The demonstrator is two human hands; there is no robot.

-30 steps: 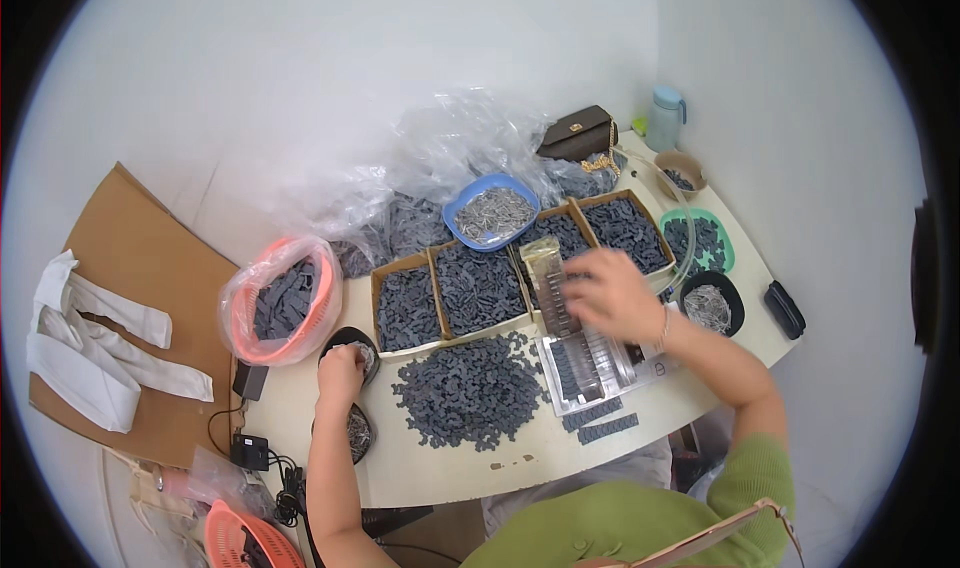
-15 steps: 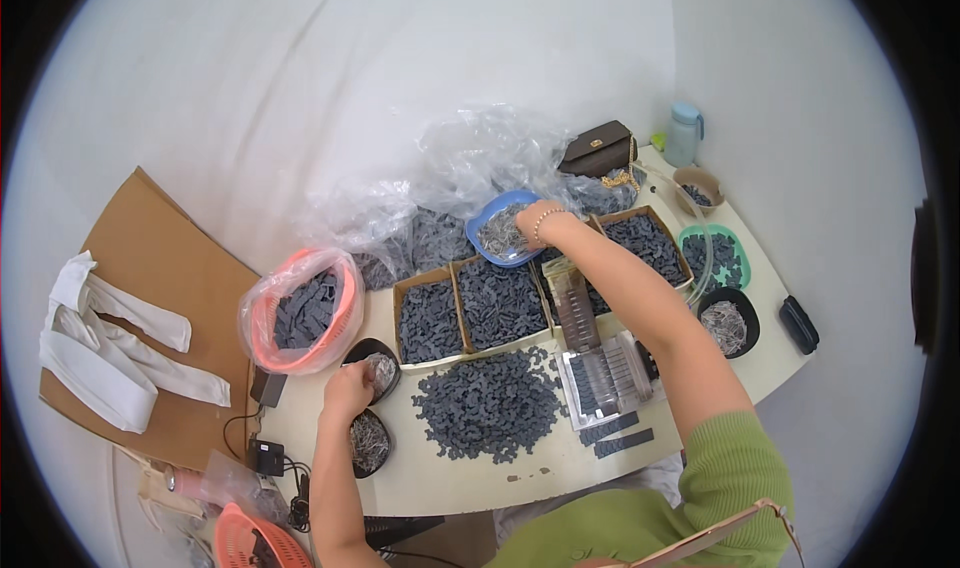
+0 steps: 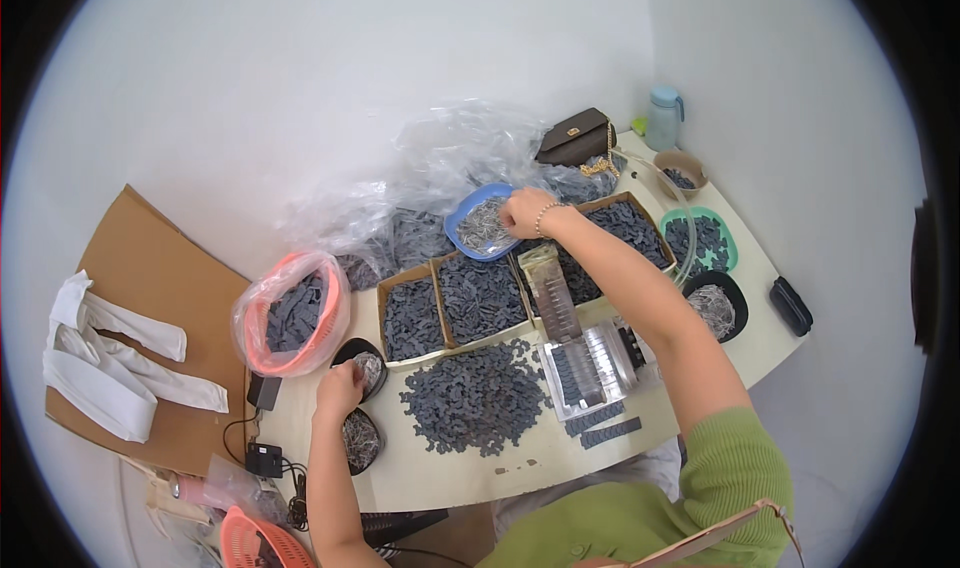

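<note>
My left hand (image 3: pixel 340 388) is closed, its fingertips at the edge of a black bowl (image 3: pixel 378 382) of thin metal pins. A second black bowl (image 3: pixel 378 456) of pins lies just nearer. My right hand (image 3: pixel 523 213) reaches far across the table to the right end of a blue tray (image 3: pixel 452 230) holding more metal pins. Its fingers are curled at that end; what they pinch, if anything, is hidden. Below the tray stand cardboard boxes (image 3: pixel 441 303) of small dark grey pieces, and a loose heap (image 3: pixel 470 398) of the same pieces covers the table's middle.
Beside the heap stands a clear plastic fixture (image 3: pixel 605 358) with grey strips (image 3: pixel 610 433) in front. To the right are a black bowl (image 3: pixel 738 303), a green tray (image 3: pixel 730 230) and a black case (image 3: pixel 790 306). A bag-lined pink basket (image 3: pixel 340 313) stands left; plastic bags (image 3: pixel 460 148) lie behind.
The view has shifted slightly, moving the table leftward in the picture. My right hand has drawn from over the pins toward the blue tray's right end. My left hand stays by the black bowl.
</note>
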